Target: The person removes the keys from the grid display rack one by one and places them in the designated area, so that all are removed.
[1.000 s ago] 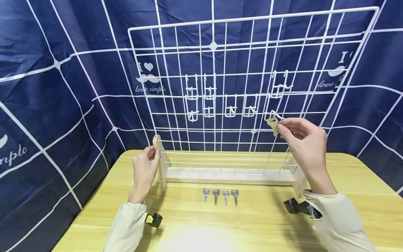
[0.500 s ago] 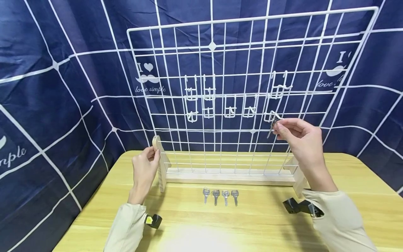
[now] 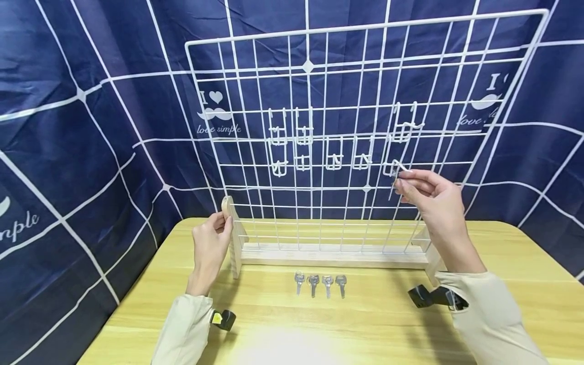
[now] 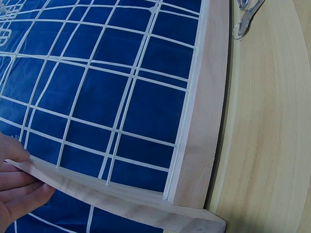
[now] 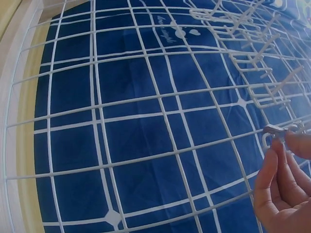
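My right hand (image 3: 433, 200) pinches a key (image 3: 391, 190) between thumb and fingers, right at the lowest right-hand hook (image 3: 399, 166) on the white wire grid (image 3: 347, 208). In the head view the key hangs nearly edge-on, its blade pointing down. Fingertips partly cover the key's head, so I cannot tell whether the hook passes through its hole. In the right wrist view that key (image 5: 273, 129) shows beside the thumb. My left hand (image 3: 211, 241) grips the wooden side upright (image 3: 235, 243) of the grid's stand, thumb on one face, fingers on the other.
Several silver keys (image 3: 313, 285) lie in a row on the wooden table (image 3: 255, 314), before the stand's crossbar (image 3: 333, 256). More white hooks (image 3: 334, 159) hang on the grid to the left, and another hook (image 3: 403, 129) hangs above the right hand. Behind is a blue patterned cloth (image 3: 137, 152).
The key has turned from flat-on to edge-on. My right hand has shifted slightly left, closer to the hook. The left hand stays on the upright.
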A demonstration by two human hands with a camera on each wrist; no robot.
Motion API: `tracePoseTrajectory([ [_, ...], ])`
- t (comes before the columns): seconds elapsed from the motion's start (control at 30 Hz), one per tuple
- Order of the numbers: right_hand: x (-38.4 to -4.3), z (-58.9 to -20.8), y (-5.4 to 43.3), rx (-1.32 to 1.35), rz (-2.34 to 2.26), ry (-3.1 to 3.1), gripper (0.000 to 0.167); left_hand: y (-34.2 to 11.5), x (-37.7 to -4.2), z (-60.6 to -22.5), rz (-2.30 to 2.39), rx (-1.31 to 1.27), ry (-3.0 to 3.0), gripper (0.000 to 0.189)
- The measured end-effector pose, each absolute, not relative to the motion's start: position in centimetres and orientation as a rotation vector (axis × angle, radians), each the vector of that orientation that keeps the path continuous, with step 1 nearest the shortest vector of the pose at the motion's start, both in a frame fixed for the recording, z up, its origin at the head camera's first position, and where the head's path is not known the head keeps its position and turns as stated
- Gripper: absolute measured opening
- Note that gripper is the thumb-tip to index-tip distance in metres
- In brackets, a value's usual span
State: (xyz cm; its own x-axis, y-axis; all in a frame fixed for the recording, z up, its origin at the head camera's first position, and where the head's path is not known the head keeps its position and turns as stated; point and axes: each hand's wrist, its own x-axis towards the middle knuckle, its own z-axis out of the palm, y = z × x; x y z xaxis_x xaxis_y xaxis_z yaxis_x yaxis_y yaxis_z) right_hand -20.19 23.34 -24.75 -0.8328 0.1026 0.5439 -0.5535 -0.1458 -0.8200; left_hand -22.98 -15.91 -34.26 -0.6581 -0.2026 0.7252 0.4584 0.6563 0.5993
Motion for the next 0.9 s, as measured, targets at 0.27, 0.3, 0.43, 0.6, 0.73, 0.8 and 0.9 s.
tracePoseTrajectory([
  [0.27, -20.4, -24.8, 23.1, 0.485, 2.023, -1.758, 0.016, -15.9, -23.0, -34.2, -1.010, -0.188, -2.063, 0.014],
  [0.3, -20.4, -24.9, 23.2, 0.481, 2.027, -1.752, 0.015, -15.9, -23.0, -34.2, -1.011, -0.188, -2.063, 0.014],
  [0.43, -20.5, -24.9, 23.3, 0.473, 2.049, -1.695, 0.015, -15.8, -23.1, -34.2, -1.008, -0.184, -2.065, 0.014],
  [0.6, -20.2, -24.8, 23.5, 0.506, 2.021, -1.676, 0.012, -15.8, -23.1, -34.1, -1.005, -0.183, -2.065, 0.014],
  [0.73, -19.8, -24.5, 23.5, 0.523, 2.009, -1.675, 0.008, -15.8, -23.1, -34.1, -1.008, -0.187, -2.062, 0.014],
  [0.8, -19.5, -24.5, 23.4, 0.524, 2.004, -1.674, 0.007, -15.9, -23.1, -34.2, -1.012, -0.186, -2.058, 0.013],
  [0.9, -18.9, -24.3, 23.5, 0.531, 1.996, -1.666, 0.007, -15.8, -23.1, -34.1, -1.016, -0.193, -2.057, 0.014],
])
